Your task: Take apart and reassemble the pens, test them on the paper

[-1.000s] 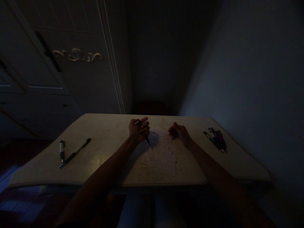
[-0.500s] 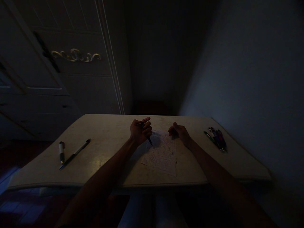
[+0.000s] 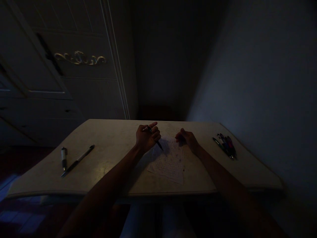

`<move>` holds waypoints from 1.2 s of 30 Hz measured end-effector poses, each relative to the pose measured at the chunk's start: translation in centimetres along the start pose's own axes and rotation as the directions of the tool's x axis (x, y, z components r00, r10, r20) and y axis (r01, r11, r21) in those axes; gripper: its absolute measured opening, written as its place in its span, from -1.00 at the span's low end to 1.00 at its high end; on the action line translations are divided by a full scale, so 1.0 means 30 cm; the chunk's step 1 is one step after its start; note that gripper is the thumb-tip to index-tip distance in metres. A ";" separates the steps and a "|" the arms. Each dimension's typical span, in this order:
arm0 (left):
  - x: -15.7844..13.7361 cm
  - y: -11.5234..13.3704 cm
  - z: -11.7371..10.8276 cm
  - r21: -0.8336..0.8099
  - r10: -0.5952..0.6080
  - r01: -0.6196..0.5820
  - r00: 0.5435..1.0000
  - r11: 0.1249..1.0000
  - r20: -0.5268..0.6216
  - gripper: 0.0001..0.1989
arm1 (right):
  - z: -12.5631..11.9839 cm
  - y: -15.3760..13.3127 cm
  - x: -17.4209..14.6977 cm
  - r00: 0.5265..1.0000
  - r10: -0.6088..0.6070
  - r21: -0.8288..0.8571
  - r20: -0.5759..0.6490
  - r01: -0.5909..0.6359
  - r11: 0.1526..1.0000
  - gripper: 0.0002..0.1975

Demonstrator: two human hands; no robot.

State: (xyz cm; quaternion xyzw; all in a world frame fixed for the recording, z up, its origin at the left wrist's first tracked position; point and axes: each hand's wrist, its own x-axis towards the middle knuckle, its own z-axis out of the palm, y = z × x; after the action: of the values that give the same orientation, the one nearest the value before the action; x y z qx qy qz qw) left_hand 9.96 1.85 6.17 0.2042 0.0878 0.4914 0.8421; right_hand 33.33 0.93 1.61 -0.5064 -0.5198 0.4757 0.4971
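My left hand (image 3: 146, 137) is closed around a dark pen (image 3: 159, 145), its upper end showing by the thumb. The pen points down toward the right, its tip over a sheet of paper (image 3: 168, 165) covered in fine printed or drawn marks. Whether the tip touches the sheet is hard to tell in the dim light. Beside the paper's upper right edge rests my right hand (image 3: 187, 138), fingers curled in, with nothing visible in them.
On the pale table (image 3: 111, 132), a thick white-and-black pen (image 3: 64, 159) and a slim pen (image 3: 78, 161) lie at left. Several pens (image 3: 225, 145) are bunched at right. A cabinet (image 3: 94, 92) stands beyond the left side, and a wall (image 3: 260, 99) borders the right.
The pen in my left hand has shifted slightly right and tilted flatter, its tip moving across the upper part of the paper. My right hand stays in place.
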 end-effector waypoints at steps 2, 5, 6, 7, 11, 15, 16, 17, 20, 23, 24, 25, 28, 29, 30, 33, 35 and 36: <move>0.002 -0.001 -0.003 0.010 0.003 -0.004 1.000 1.000 0.018 -0.68 | 0.001 -0.002 -0.001 1.000 0.002 -0.002 0.002 -0.002 1.000 -0.29; 0.003 -0.004 -0.005 0.040 0.004 -0.006 0.999 0.999 0.048 -0.65 | 0.002 -0.003 -0.001 1.000 0.012 0.008 -0.001 -0.012 1.000 -0.29; 0.003 -0.005 -0.004 0.047 0.003 -0.006 0.999 0.999 0.048 -0.65 | 0.002 -0.002 0.000 1.000 0.015 0.012 -0.001 -0.015 1.000 -0.29; 0.003 -0.006 -0.002 0.049 0.004 -0.006 0.999 0.999 0.042 -0.65 | 0.001 0.000 0.001 1.000 0.017 0.013 -0.001 -0.017 1.000 -0.29; -0.002 -0.008 0.010 0.028 0.010 -0.010 1.000 1.000 0.006 -0.65 | -0.002 0.010 0.008 1.000 0.000 0.004 0.005 0.000 1.000 -0.30; -0.005 -0.010 0.017 0.028 -0.001 0.001 1.000 1.000 0.000 -0.66 | -0.002 0.016 0.011 1.000 -0.019 -0.008 0.004 0.019 1.000 -0.31; -0.005 -0.010 0.017 0.031 -0.002 0.003 1.000 1.000 -0.004 -0.67 | -0.002 0.015 0.010 1.000 -0.014 -0.011 0.002 0.014 1.000 -0.31; -0.004 -0.010 0.017 0.034 -0.003 0.004 1.000 0.999 -0.009 -0.68 | -0.001 0.013 0.008 1.000 -0.009 -0.013 0.000 0.009 1.000 -0.31; -0.002 -0.012 0.014 0.051 0.001 0.000 1.000 0.999 -0.009 -0.69 | 0.000 0.006 0.002 1.000 -0.006 -0.017 -0.002 0.006 1.000 -0.31; 0.001 -0.016 0.011 0.074 0.003 -0.003 1.000 0.997 0.001 -0.72 | 0.000 0.002 0.000 1.000 -0.006 -0.019 0.005 0.006 1.000 -0.31; 0.002 -0.018 0.010 0.075 0.002 -0.002 1.000 0.997 -0.005 -0.74 | 0.000 0.002 0.000 1.000 -0.003 -0.022 0.006 0.003 1.000 -0.31; 0.004 -0.019 0.009 0.072 0.001 0.000 1.000 0.997 -0.015 -0.76 | -0.001 0.003 0.000 1.000 -0.001 -0.026 0.006 0.001 1.000 -0.30; 0.007 -0.022 0.008 0.049 0.000 0.002 0.999 0.999 -0.042 -0.80 | -0.002 0.004 0.001 1.000 -0.008 -0.035 -0.001 0.008 0.999 -0.30; 0.008 -0.022 0.008 0.045 0.001 0.001 0.999 0.999 -0.042 -0.81 | -0.002 0.004 0.000 1.000 -0.013 -0.036 -0.003 0.013 0.999 -0.31; 0.009 -0.021 0.008 0.045 0.002 0.000 0.999 0.999 -0.037 -0.81 | -0.002 0.004 0.000 1.000 -0.018 -0.037 -0.004 0.018 0.999 -0.31; 0.009 -0.018 0.008 0.044 0.008 -0.007 1.000 0.999 -0.019 -0.82 | -0.001 0.001 -0.001 1.000 -0.023 -0.031 0.001 0.023 0.999 -0.31; 0.009 -0.016 0.010 0.028 0.012 -0.011 0.999 1.000 -0.029 -0.82 | -0.001 -0.001 -0.001 1.000 -0.021 -0.023 0.005 0.022 1.000 -0.31; 0.008 -0.014 0.011 0.020 0.013 -0.013 0.999 1.000 -0.041 -0.83 | -0.001 -0.001 -0.001 1.000 -0.019 -0.019 0.007 0.019 1.000 -0.31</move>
State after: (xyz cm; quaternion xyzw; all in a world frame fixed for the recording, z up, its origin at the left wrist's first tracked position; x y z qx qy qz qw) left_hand 10.54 1.79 6.29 0.2030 0.1087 0.5001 0.8348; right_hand 33.36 0.90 1.65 -0.5045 -0.5309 0.4677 0.4949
